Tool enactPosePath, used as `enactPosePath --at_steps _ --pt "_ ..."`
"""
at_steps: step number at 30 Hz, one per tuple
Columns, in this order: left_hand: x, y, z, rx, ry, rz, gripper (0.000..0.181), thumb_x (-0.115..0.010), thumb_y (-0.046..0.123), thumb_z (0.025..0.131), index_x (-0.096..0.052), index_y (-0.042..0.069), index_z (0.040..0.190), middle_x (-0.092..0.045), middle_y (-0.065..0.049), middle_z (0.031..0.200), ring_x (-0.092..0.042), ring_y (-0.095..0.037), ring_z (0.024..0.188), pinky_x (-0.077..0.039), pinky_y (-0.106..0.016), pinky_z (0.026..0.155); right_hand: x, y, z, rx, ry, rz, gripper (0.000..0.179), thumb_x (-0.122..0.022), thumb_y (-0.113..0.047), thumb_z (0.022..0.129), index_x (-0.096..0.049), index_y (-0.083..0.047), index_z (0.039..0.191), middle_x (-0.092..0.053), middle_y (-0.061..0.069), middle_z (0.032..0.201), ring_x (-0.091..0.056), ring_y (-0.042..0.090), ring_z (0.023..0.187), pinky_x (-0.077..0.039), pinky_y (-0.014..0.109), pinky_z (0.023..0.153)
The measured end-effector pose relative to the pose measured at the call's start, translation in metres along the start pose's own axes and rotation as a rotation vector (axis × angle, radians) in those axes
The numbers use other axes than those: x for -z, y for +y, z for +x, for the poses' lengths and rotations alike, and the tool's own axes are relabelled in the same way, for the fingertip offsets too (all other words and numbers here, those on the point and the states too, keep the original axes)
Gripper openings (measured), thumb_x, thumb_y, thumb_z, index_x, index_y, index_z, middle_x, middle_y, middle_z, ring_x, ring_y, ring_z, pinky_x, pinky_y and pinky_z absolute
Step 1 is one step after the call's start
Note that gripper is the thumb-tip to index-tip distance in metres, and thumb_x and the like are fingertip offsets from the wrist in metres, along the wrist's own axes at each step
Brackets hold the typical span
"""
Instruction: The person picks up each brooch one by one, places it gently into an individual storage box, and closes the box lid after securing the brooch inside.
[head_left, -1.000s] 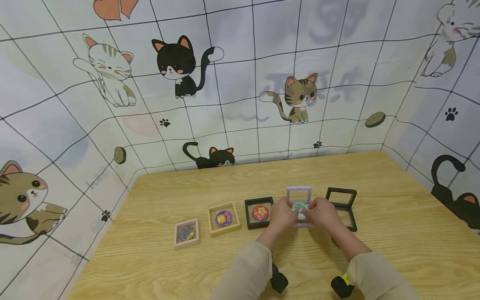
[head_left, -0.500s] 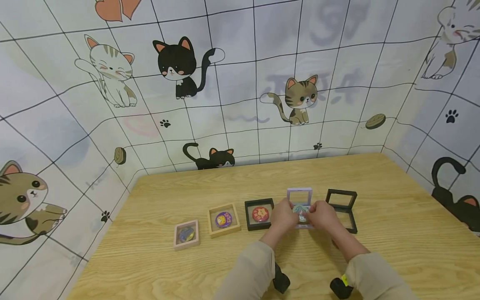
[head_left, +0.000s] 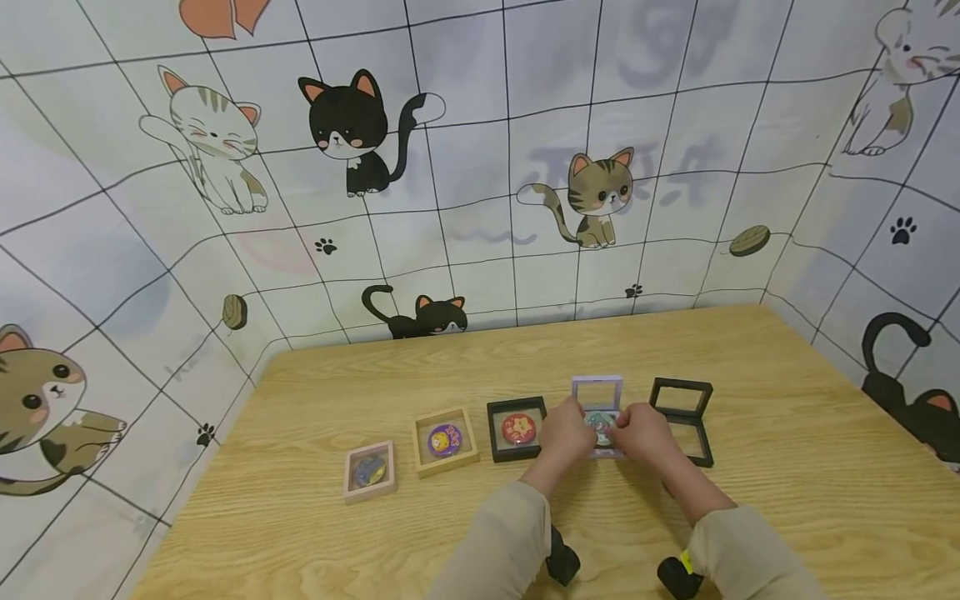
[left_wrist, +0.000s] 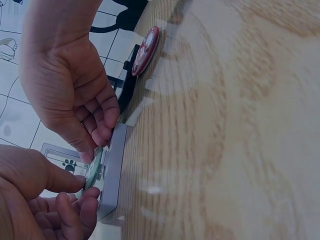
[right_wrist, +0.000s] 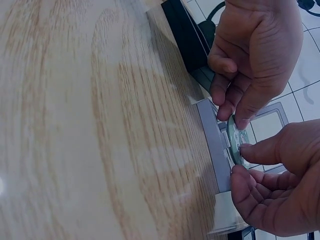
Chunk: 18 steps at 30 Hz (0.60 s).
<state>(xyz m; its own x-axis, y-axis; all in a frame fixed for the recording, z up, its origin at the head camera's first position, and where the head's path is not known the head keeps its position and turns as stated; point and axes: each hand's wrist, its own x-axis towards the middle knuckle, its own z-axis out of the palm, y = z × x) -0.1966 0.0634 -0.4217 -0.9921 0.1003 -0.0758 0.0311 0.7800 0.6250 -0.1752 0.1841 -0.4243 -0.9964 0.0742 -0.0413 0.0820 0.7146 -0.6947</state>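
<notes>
Both hands work at a round green button badge (head_left: 601, 423) over the opened lilac display frame (head_left: 597, 380), whose lid stands upright behind its base. My left hand (head_left: 567, 429) pinches the badge at its left edge between thumb and curled fingers. From the other side my right hand (head_left: 643, 432) pinches the opposite edge. In the left wrist view the badge (left_wrist: 93, 170) sits tilted at the frame's base (left_wrist: 114, 167). Its printed face is partly covered by the thumbs in the right wrist view, where the badge (right_wrist: 235, 140) shows edge-on.
Left of the hands lie a black frame (head_left: 492, 433) with a red badge (head_left: 519, 428), a yellow wooden frame (head_left: 422, 450) with a purple badge (head_left: 445, 440), and a pink frame (head_left: 348, 479). An open black frame (head_left: 705, 437) stands right; a loose red badge (left_wrist: 146, 51) lies before it.
The right hand's fingers have shifted slightly on the badge, and the badge appears a little lower in the lilac frame. The other frames have stayed put.
</notes>
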Motion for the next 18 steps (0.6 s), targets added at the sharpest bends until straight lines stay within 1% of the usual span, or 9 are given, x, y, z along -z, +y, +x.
enactPosePath --at_steps 5,8,12,16,18 --pt "-0.0007 0.0010 0.0001 -0.013 0.011 0.045 0.018 -0.068 0.009 0.069 -0.057 0.012 0.083 -0.053 0.000 0.068 -0.046 -0.014 0.056 -0.036 -0.030 0.047 0.0002 0.0001 -0.0004 -0.015 -0.002 -0.009 0.022 -0.063 -0.007 0.079 -0.049 -0.005 0.062 -0.048 0.001 0.049 -0.042 0.013 0.046 -0.033 0.026 0.046" --pt "-0.0018 0.0025 -0.0004 -0.019 0.018 0.079 0.015 -0.067 0.009 0.069 -0.058 0.011 0.081 -0.052 0.001 0.065 -0.045 -0.014 0.053 -0.035 -0.030 0.044 0.0003 0.0004 -0.0013 -0.011 -0.001 -0.015 0.019 -0.063 -0.007 0.079 -0.051 -0.003 0.066 -0.049 0.002 0.052 -0.044 0.014 0.048 -0.035 0.026 0.047" --pt "-0.0027 0.0045 -0.0013 -0.023 0.033 0.110 0.012 -0.067 0.009 0.069 -0.057 0.011 0.074 -0.048 0.001 0.060 -0.042 -0.013 0.049 -0.033 -0.029 0.041 -0.0004 0.0010 -0.0019 -0.004 0.004 -0.022 0.019 -0.064 -0.007 0.079 -0.050 -0.002 0.066 -0.049 0.002 0.053 -0.043 0.014 0.049 -0.035 0.027 0.047" --pt "-0.0028 0.0055 -0.0021 -0.041 0.053 0.133 0.017 -0.068 0.008 0.068 -0.052 0.012 0.065 -0.045 0.001 0.056 -0.039 -0.013 0.048 -0.031 -0.029 0.040 -0.0013 0.0015 -0.0014 -0.012 0.010 -0.019 0.019 -0.064 -0.007 0.078 -0.050 -0.003 0.066 -0.048 0.002 0.054 -0.043 0.014 0.050 -0.035 0.026 0.047" --pt "-0.0030 0.0058 -0.0023 -0.050 0.055 0.149 0.018 -0.068 0.008 0.068 -0.051 0.012 0.063 -0.045 0.000 0.055 -0.039 -0.013 0.048 -0.031 -0.029 0.040 -0.0017 0.0016 -0.0009 -0.016 0.012 -0.013 0.021 -0.064 -0.007 0.078 -0.048 -0.004 0.064 -0.045 0.002 0.053 -0.041 0.014 0.048 -0.034 0.026 0.046"
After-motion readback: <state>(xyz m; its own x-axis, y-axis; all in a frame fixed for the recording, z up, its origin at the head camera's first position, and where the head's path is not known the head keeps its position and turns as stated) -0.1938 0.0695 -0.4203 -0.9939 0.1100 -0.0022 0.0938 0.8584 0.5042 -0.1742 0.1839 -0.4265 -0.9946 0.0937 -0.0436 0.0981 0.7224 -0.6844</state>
